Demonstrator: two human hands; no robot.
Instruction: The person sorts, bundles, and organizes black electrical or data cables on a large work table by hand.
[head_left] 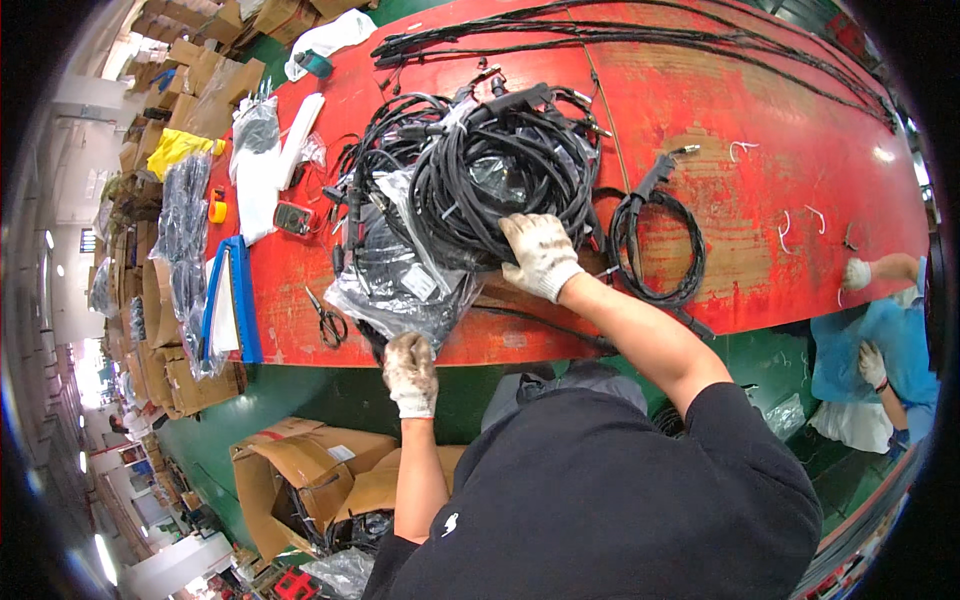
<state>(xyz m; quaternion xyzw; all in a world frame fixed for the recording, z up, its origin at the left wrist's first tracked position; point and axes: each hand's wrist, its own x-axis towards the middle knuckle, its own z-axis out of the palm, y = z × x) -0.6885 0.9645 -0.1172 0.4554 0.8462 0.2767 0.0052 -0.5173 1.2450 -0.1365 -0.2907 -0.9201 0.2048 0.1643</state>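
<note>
A big heap of coiled black cables [490, 190] lies on the red table [330, 250], with clear plastic among the coils. My right hand [540, 255], in a white work glove, is closed over the near edge of the top coil. At the table's front edge, my gloved left hand [410, 372] is a fist around the lower corner of a clear plastic bag [400, 285]. The bag has a small white label and lies partly under the heap. A separate smaller cable coil [690, 278] with a metal connector rests to the right of my right hand.
Scissors [328, 320], a meter [294, 220], orange tape [217, 206] and a blue tray [238, 300] are at the left. Long black cables [640, 38] run along the far side. A co-worker's gloved hand [857, 274] touches the right end. An open carton [300, 480] stands below.
</note>
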